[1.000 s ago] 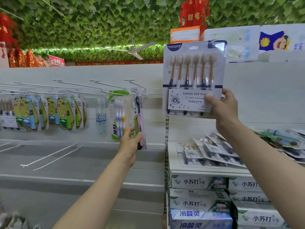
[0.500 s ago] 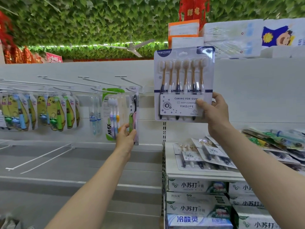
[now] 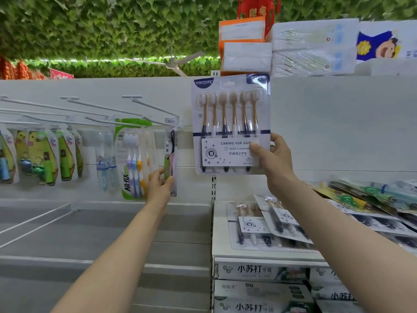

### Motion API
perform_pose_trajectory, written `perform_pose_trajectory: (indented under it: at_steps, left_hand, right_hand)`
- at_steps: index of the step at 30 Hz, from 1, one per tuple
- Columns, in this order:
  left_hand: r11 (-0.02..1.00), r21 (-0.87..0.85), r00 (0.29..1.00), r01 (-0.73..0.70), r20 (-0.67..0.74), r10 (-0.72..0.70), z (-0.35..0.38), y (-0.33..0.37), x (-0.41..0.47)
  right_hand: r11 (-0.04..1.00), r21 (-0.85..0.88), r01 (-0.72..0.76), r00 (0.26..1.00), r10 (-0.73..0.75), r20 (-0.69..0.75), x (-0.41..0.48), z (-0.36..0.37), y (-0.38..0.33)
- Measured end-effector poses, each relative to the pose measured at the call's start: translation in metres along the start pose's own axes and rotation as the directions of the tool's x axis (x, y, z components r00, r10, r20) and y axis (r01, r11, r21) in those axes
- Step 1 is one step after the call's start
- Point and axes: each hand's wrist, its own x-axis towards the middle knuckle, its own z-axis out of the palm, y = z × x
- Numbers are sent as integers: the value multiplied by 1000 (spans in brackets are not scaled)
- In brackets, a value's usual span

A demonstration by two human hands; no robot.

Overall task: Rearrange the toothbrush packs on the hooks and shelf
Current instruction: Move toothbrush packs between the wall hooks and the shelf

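My right hand point(image 3: 274, 163) pinched the YIKOJIFE toothbrush pack point(image 3: 230, 123) by its lower corner, raised to hook height. My left hand point(image 3: 159, 188) gripped the slim hanging pack point(image 3: 171, 159) just left of it, likely clearing space.

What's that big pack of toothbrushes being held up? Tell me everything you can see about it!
The big toothbrush pack is a flat card under shiny clear plastic, with six brushes side by side, bristles up. Their handles look golden, with dark blue or white ends. A white label reads YIKOJIFE, caring for gums, deep cleaning. It is upright before the white back wall, above the shelf. The right hand pinches its lower right corner, thumb on the label.
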Motion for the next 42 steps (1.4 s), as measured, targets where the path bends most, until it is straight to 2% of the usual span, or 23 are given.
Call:
perform_pose_trajectory:
  at_steps: [8, 17, 26, 36, 42]
  left_hand:
    - [1000, -1, 999, -18, -26, 18, 9, -8, 13]
    - [999, -8, 999, 36, 9, -35, 9, -1, 9]
    - [992, 23, 989, 121, 88, -122, -15, 6, -29]
    - [999, -27, 988, 22, 156, -17, -119, 74, -132]
    - [997, -66, 975, -35, 216, 48, -197, 128, -197]
  right_hand:
    - [1000, -8, -6, 999, 6, 35, 20, 1, 13]
    - [1000, 5, -17, 999, 17, 46, 24, -4, 8]
    - [1000, -12, -19, 1000, 19, 1, -41, -6, -15]
    - [999, 37, 10, 996, -6, -87, -168, 39, -65]
    - [997, 78, -9, 1000, 11, -21, -246, 109, -92]
